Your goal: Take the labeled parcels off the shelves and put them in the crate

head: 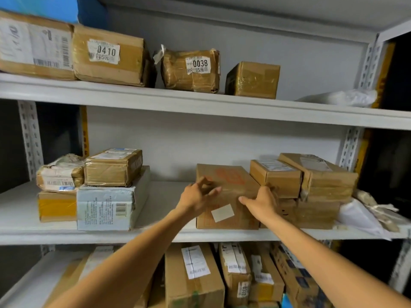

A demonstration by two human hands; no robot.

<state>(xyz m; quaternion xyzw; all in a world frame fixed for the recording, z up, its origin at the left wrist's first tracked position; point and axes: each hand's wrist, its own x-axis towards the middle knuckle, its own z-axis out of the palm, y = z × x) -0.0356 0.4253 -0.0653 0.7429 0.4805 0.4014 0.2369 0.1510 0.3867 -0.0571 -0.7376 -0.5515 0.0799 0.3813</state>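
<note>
A: What are we holding?

B: A brown cardboard parcel (229,195) on the middle shelf (162,196), right of centre and close to the front edge.

A: How does it lie?

B: Flat on its broad side. The face with the red print (230,176) is up, and the face with the blank white label (222,212) is turned toward us. That front face is wider than it is tall. The top runs back toward the wall, but we cannot tell whether the long axis goes front to back or side to side.

A: And our hands?

B: Both arms reach forward and up. Our left hand (195,196) grips the upper left front corner, with the fingers curled over the top edge. Our right hand (262,202) grips the right front corner, with the thumb laid on the front face and the fingers wrapped round the side.

A: What is around it?

B: A stack of brown boxes (320,178) stands just beside it on the right, close against our right fingers. To the left, well apart across bare shelf, is a grey-white parcel (106,207) with smaller ones on top. On the upper shelf (200,103) are parcels numbered 0410 (106,56) and 0038 (191,70). Upright cartons (193,276) fill the level below.
</note>
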